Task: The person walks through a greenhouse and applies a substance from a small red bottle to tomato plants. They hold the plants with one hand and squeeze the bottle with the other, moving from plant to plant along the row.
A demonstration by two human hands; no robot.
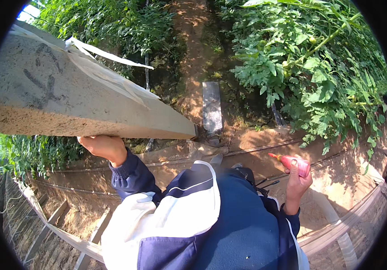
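At the left, my left hand [104, 147] rests against the lower edge of a large concrete post [88, 101], its fingertips hidden behind it. Dark markings show on the post, and a strip of white plastic film [109, 57] is tied around it. On the right, my right hand [297, 185] holds a small squeeze bottle [296, 163] of red liquid. The bottle is tilted, with its narrow yellow and red nozzle towards the left. Its thumb lies across the bottle's side.
Tomato plants [314, 77] with green fruit flank a dirt path [191, 44]. A grey slab [212, 108] lies at the path's near end. Thin pipes [166, 162] run across the ground. Netting on a frame [55, 233] curves behind me.
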